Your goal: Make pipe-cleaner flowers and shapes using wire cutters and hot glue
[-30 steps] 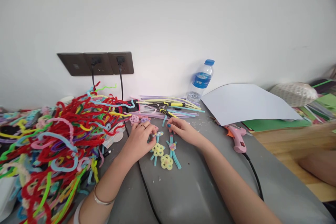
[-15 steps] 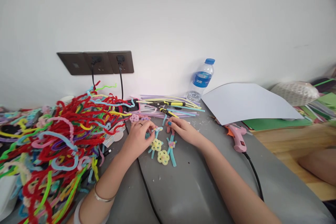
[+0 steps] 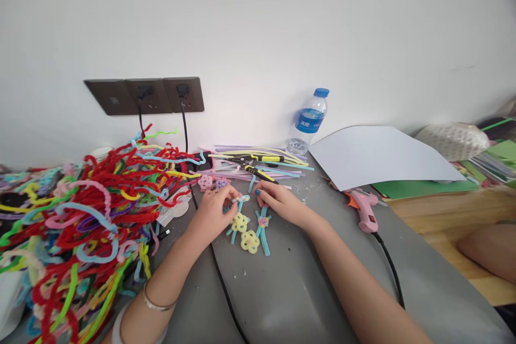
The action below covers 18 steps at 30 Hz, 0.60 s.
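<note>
My left hand [image 3: 215, 209] is closed in a pinch on a small light-blue and white pipe-cleaner piece [image 3: 243, 199]. Across from it is my right hand [image 3: 282, 203], its fingers curled together over the top of a blue pipe-cleaner stem [image 3: 264, 239] that has a small pink flower [image 3: 263, 221] on it. Whatever lies between the right fingertips is hidden. Two yellow pipe-cleaner flowers, one nearer me [image 3: 250, 242] and one beside the left fingers [image 3: 239, 222], lie on the grey table. Behind my left hand are a pink flower [image 3: 205, 182] and a purple one [image 3: 221, 184].
A large tangle of coloured pipe cleaners [image 3: 92, 215] covers the left. Yellow-black pliers [image 3: 260, 173] lie on straight pipe cleaners at the back, near a water bottle [image 3: 309, 121]. On the right are a pink glue gun [image 3: 366, 210] and white sheet [image 3: 379, 156]. A black cable [image 3: 221, 279] crosses the table.
My left hand has shifted slightly, and more of the purple flower shows behind it. The right hand has barely moved. The flowers on the table lie as before.
</note>
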### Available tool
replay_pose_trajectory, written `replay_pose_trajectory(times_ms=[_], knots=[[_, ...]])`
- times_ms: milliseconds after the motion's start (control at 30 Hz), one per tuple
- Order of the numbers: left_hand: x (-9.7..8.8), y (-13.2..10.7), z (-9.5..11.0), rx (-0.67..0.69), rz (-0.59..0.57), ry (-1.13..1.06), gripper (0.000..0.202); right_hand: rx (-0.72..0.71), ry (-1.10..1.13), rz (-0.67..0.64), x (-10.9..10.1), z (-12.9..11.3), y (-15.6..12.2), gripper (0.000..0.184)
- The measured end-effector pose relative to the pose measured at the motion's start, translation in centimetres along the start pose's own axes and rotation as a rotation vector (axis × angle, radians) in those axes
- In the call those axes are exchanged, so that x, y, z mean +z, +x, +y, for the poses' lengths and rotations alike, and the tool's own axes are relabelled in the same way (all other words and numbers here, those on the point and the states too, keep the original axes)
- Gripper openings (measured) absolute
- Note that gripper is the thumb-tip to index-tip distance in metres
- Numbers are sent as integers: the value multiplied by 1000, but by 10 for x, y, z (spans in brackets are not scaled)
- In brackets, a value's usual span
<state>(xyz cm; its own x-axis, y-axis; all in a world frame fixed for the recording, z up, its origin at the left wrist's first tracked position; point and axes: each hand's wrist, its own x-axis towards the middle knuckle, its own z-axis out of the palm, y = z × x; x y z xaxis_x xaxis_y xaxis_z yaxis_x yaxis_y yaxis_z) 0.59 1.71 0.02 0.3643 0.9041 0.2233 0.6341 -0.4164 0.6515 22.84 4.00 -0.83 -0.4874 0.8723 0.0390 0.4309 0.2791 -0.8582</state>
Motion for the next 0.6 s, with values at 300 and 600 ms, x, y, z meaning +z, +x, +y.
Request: replay_pose_trajectory(times_ms=[300, 600], knots=[[4, -2, 0, -1, -59, 36, 18, 42, 142, -3, 1, 0, -2, 19], [6, -3, 4, -40, -105, 121, 19, 62, 166, -8, 0, 0, -1, 18]])
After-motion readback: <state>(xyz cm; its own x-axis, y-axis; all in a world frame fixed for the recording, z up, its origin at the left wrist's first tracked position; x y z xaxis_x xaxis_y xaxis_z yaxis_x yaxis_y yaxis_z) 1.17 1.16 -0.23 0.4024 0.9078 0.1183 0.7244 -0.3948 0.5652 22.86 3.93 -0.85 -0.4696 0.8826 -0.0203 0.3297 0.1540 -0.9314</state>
